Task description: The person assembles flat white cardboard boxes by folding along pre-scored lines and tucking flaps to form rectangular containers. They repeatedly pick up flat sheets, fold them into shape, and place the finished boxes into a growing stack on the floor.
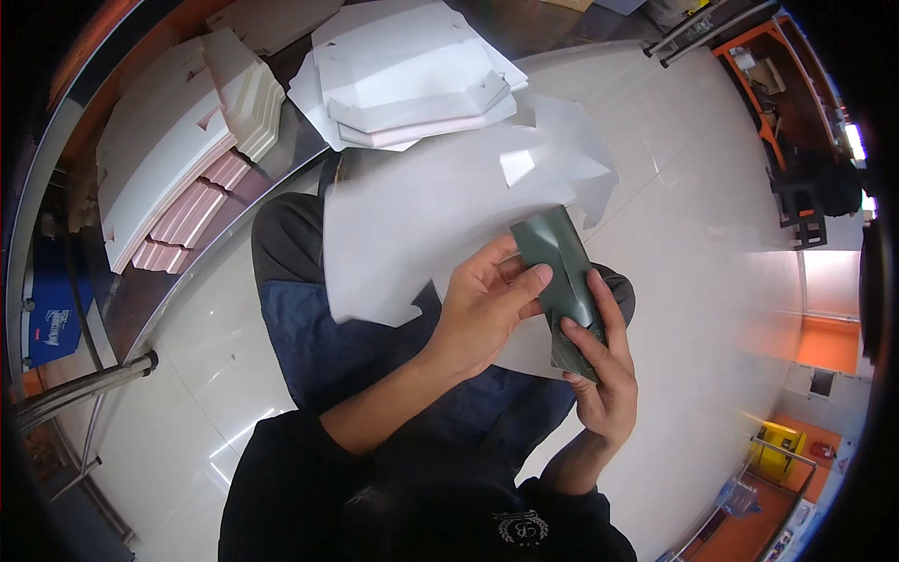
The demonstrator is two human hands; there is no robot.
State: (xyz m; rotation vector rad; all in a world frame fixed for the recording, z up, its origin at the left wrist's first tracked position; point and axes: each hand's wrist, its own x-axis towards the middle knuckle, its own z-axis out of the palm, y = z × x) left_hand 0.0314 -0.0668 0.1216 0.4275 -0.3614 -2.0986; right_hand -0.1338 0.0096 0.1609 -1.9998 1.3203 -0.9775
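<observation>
In front of me is a dark green, glossy, flat rectangular piece (556, 262), tilted, with a crease or seam down its middle. It looks like a folded card sleeve, but I cannot tell its exact kind. My left hand (487, 302) pinches its left edge, thumb on top and fingers behind. My right hand (604, 375) grips its lower right side, fingers lying along the edge and over the lower end. Beneath both hands a large white die-cut cardboard sheet (403, 225) lies across my lap, with a notched lower edge.
Beyond my knees, a pile of white die-cut card blanks (403, 70) sits at the table's edge. Stacked pale cardboard blanks (169, 140) fill the metal-edged table (257, 201) on the left. An orange shelf (754, 94) and a yellow container (779, 450) stand off to the right.
</observation>
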